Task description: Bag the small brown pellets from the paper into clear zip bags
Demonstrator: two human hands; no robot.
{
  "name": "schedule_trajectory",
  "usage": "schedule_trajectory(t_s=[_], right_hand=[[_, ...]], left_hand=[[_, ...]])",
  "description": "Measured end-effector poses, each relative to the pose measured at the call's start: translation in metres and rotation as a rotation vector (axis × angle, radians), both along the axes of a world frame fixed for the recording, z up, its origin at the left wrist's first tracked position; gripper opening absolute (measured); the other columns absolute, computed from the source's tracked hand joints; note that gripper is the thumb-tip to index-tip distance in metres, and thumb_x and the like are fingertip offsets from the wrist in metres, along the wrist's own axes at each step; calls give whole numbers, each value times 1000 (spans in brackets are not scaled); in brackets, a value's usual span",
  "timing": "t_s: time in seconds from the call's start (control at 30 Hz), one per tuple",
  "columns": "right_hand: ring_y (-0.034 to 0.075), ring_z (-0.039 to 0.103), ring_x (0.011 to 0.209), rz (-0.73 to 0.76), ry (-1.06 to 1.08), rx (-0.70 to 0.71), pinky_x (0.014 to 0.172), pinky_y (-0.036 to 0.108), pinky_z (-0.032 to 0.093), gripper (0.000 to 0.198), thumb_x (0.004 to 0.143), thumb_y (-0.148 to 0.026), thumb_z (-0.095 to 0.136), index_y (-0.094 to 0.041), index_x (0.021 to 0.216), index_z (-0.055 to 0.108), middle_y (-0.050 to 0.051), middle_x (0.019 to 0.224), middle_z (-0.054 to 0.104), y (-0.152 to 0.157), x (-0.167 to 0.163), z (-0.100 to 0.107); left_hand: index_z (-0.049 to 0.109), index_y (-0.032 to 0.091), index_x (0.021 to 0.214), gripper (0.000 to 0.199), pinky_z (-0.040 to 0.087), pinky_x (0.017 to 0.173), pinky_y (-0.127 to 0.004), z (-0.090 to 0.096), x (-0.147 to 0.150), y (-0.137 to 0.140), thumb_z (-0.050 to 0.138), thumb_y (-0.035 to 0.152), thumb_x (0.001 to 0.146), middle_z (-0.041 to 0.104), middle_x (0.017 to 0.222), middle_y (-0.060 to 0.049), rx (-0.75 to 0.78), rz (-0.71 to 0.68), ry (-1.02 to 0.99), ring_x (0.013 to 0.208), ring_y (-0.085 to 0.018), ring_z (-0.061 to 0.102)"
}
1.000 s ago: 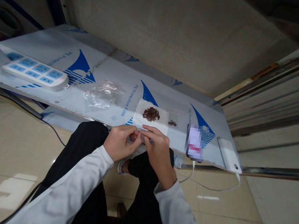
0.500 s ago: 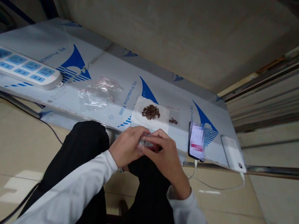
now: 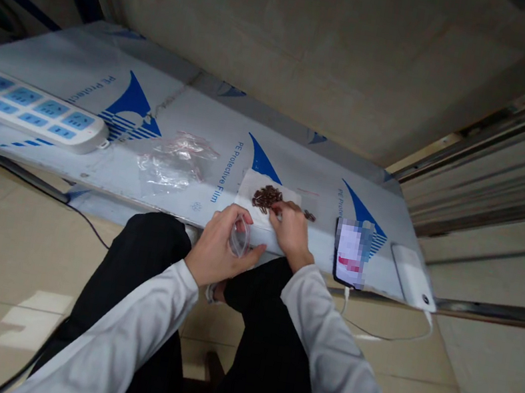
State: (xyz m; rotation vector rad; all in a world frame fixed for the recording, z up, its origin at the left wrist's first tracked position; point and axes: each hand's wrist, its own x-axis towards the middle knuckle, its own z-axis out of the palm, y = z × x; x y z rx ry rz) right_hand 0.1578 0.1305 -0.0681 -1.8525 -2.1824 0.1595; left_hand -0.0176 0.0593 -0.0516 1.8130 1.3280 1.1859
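Note:
My left hand [image 3: 218, 243] is closed round a small clear zip bag [image 3: 240, 236], its mouth held apart between fingers and thumb. My right hand [image 3: 290, 227] reaches to the near right side of a pile of small brown oblong pieces [image 3: 266, 197]. Thumb and fingertips are pinched together at the pile's edge; whatever lies between them is hidden. Under the pile is a white sheet [image 3: 247, 184]. To its right, a flat clear zip bag [image 3: 310, 201] lies with a few brown pieces [image 3: 309, 216] at its lower end, partly behind my right hand.
Crumpled clear plastic bags [image 3: 174, 164] lie left of the sheet. A white power strip [image 3: 43, 117] is at the far left of the film-covered table [image 3: 215, 120]. On the right are a phone [image 3: 351, 253] and a white power bank [image 3: 413, 277] with a cable hanging over the edge.
My hands have come apart. The right hand has moved forward to the brown pile, while the left keeps the small clear bag, its mouth now visibly spread.

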Motion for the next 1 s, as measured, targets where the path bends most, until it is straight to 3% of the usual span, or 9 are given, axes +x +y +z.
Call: schedule_trajectory(t_s=[0.2,0.27,0.37,0.47,0.57,0.7,1.0], right_hand=[[19,66,79,-9,-21,-41,80,30,48,19,83,-12,56,-15,93,72,10,90,70,7,3,2],[19,67,77,-21,82,-16,79,30,49,18,82,-11,57,-14,90,73,11,88,72,4,3,8],[17,67,71,-44,399,71,72,28,52,15,82,-20,62,-13,89,73,10,86,73,-16,-3,33],[15,67,71,113,550,86,68,26,52,14,81,-26,66,-18,90,72,4,86,73,-45,-17,67],[14,64,71,333,357,25,68,25,50,7,80,-18,66,-20,85,71,1,79,70,-64,-32,88],[16,64,74,399,155,-2,69,27,47,9,83,-13,62,-20,83,68,3,80,69,-67,-44,88],[16,66,84,316,307,65,76,27,49,18,90,-17,50,-21,93,67,4,94,72,-81,-51,72]], left_hand=[[47,21,92,32,42,74,-32,-6,0,6,68,29,70,54,80,1,27,7,12,77,-17,55],[47,21,93,31,42,75,-32,-8,0,9,67,29,70,54,80,1,40,19,18,78,-18,55],[47,21,93,31,41,76,-32,-10,2,11,67,30,71,54,80,1,54,32,25,79,-18,55],[47,21,92,29,41,75,-32,-9,5,12,66,30,71,55,81,0,60,24,5,80,-18,56],[47,21,88,25,42,75,-31,-8,9,12,63,24,70,57,84,-1,74,2,-6,81,-19,57],[47,22,87,22,42,75,-32,-9,12,9,57,17,67,60,86,-2,104,-16,22,84,-20,57],[47,22,84,21,44,71,-30,-11,11,11,58,14,67,60,80,-1,51,18,-79,77,-18,58]])
